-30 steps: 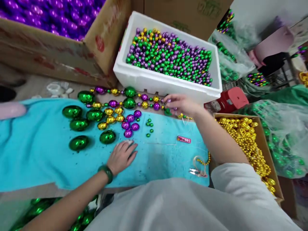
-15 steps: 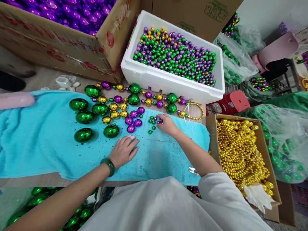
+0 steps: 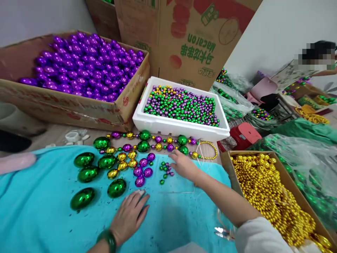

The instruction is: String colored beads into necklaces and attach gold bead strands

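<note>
My left hand [image 3: 130,216] lies on the blue towel [image 3: 168,218] with its fingers apart, below a large green bead [image 3: 117,188]. Just right of the small green and purple beads [image 3: 166,170], my right hand [image 3: 181,163] hovers with its fingers spread and nothing visible in them. Purple oval beads [image 3: 143,162] and gold beads [image 3: 122,165] sit in clusters left of the small ones. Large green ovals [image 3: 83,198] rest further left. A thin needle [image 3: 176,192] lies between my hands.
Strung beads [image 3: 143,146] run along the towel's back edge, before a white foam box [image 3: 181,128] of small beads. Cardboard boxes hold purple beads [image 3: 86,66] and gold strands [image 3: 268,196]. Scissors [image 3: 223,233] lie front right. A person [image 3: 302,66] is at the far right.
The view has tilted up. My right hand has lifted off the small purple beads and its fingers have opened; a small green bead now sits beside the purple ovals. My left hand stays on the towel.
</note>
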`<state>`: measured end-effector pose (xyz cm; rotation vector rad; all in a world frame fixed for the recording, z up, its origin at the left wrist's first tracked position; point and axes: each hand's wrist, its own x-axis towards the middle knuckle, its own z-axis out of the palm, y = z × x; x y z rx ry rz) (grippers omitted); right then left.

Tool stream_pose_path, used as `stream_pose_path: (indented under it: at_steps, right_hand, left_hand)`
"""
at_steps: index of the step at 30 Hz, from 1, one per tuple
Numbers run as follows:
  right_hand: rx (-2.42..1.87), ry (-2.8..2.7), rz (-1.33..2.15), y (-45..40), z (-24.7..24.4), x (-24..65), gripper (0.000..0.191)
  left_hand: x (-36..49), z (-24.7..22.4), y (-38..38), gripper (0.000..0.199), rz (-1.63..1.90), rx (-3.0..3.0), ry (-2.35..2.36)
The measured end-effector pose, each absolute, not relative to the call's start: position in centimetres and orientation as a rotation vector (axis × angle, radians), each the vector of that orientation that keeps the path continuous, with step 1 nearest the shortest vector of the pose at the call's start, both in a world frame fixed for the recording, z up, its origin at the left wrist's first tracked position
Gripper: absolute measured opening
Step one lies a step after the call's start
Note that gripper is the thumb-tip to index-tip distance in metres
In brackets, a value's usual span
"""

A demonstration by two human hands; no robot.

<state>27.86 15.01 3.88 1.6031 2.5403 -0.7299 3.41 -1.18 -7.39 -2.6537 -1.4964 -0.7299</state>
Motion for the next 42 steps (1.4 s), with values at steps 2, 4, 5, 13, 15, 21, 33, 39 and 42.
stream_pose_path:
  at_steps: [2,4,5,13,15,21,33,39,42]
  right_hand:
    - [1.748,2.594,-0.605,18.8,6.7,27.9,0.028]
    - [1.985,2.650,-0.464,23.6,9.3,28.1,0.027]
    - [2.080,2.659,-0.406,26.1,10.3,28.1,0.027]
    - [2.210,2.544,-0.347,37.8,10.2,26.0,0.029]
    - [2.218,2.531,-0.330,38.4,9.7,25.4,0.027]
    - [2.254,2.621,-0.278,36.5,11.8,25.8,0.023]
    - [1.520,2.378,-0.927,15.7,4.0,29.4,0.020]
    - [1.613,2.342,-0.815,13.2,0.7,28.9,0.028]
    - [1.582,2.411,-0.774,14.5,2.9,28.4,0.033]
  left_hand:
    - [3.4,-7.3,-1.1,0.027,-0.737,-2.644,-1.480]
    - [3.4,-7.2,-1.1,0.027,-0.730,-2.637,-1.472]
    - [3.4,-7.2,-1.0,0.027,-0.724,-2.632,-1.467]
    - [3.5,-6.9,-1.0,0.027,-0.696,-2.582,-1.439]
    - [3.5,-6.9,-1.0,0.028,-0.718,-2.569,-1.430]
    - [3.5,-7.1,-0.9,0.028,-0.739,-2.601,-1.461]
    - [3.7,-6.8,-1.0,0.027,-0.604,-2.796,-1.610]
    - [3.8,-6.6,-1.4,0.025,-0.707,-2.697,-1.579]
    - [3.8,-6.8,-1.2,0.025,-0.752,-2.655,-1.536]
